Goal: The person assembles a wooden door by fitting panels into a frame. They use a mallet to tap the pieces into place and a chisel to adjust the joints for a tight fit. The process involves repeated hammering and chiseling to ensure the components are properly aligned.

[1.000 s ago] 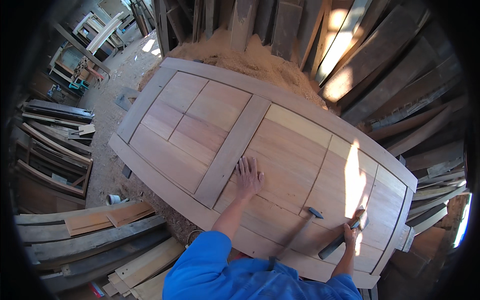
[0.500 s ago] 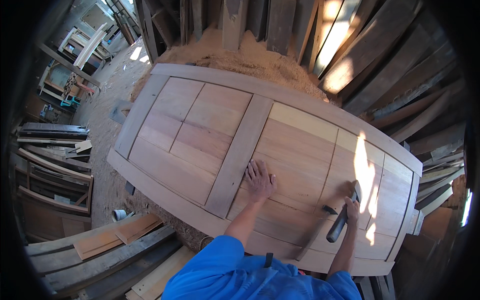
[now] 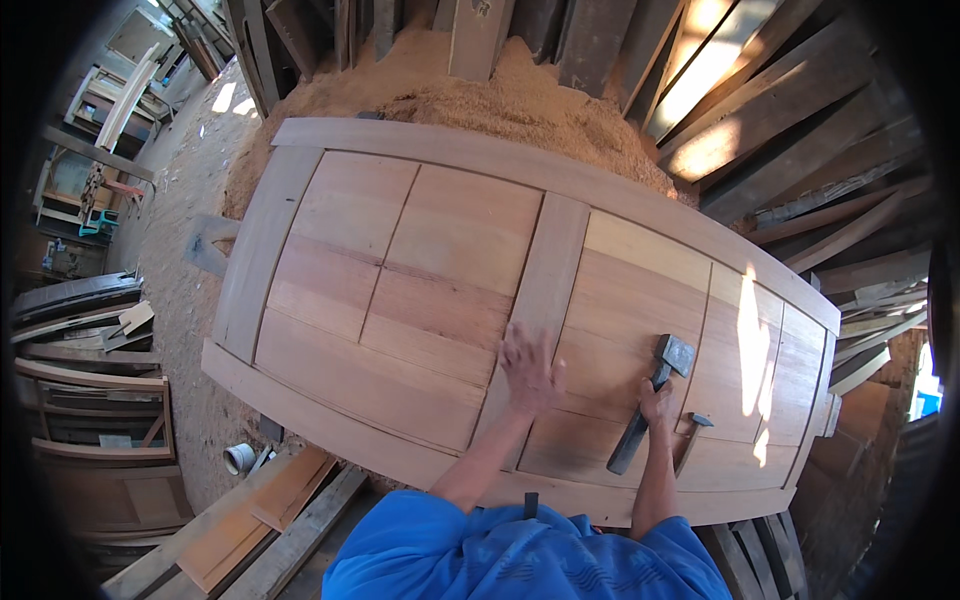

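A large panelled wooden door (image 3: 399, 443) lies flat in front of me. My left hand (image 3: 530, 375) is over its middle rail, palm down with fingers spread; it is slightly blurred, and whether it touches the wood I cannot tell. In my right hand (image 3: 657, 403) is a hammer (image 3: 675, 354) with a heavy blocky head and a thick dark handle. It is held over the panels right of the middle rail, head pointing away from me. Just right of my right wrist, a smaller hammer (image 3: 701, 420) rests on the door, its handle partly hidden by my forearm.
Sawdust (image 3: 440, 95) is heaped along the door's far edge, with upright boards (image 3: 600, 45) behind it. More planks (image 3: 790, 140) lean at the right. Timber lengths (image 3: 300, 520) and a white cup-like container (image 3: 239, 458) are at the lower left. Curved frames (image 3: 95, 450) stand farther left.
My left hand has shifted left from the panel's edge onto the middle rail. My right hand has carried the heavy hammer left, away from the smaller hammer. The view has shifted too.
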### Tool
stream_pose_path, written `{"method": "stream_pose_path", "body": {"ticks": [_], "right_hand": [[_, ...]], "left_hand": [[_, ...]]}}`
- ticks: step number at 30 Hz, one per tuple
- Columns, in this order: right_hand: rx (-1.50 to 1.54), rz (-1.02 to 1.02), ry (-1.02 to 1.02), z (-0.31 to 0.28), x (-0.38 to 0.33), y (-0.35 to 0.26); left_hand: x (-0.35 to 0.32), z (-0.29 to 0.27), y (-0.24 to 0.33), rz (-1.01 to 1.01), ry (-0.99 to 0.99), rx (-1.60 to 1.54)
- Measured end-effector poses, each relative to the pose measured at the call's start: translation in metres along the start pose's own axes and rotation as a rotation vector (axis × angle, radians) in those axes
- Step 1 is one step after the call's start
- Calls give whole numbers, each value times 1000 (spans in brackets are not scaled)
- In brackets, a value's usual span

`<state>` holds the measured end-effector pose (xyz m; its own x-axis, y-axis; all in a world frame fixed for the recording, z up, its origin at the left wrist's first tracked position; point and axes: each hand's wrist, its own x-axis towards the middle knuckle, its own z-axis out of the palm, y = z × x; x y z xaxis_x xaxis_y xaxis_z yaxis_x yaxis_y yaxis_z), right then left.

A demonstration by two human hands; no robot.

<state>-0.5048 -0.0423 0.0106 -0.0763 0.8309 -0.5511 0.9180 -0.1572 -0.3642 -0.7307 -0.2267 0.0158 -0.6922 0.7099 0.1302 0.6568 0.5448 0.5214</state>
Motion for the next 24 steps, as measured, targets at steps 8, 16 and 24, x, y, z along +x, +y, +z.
{"method": "stream_pose_path", "body": {"ticks": [8, 16, 24], "right_hand": [[-178, 72, 91, 10, 4, -5], [-216, 46, 165, 12, -3, -8], [-158, 82, 140, 9, -5, -12]], "left_hand": [[61, -4, -65, -29, -91, 174], [64, -3, -64, -54, -181, 176], [65, -1, -63, -65, -207, 224]]}}
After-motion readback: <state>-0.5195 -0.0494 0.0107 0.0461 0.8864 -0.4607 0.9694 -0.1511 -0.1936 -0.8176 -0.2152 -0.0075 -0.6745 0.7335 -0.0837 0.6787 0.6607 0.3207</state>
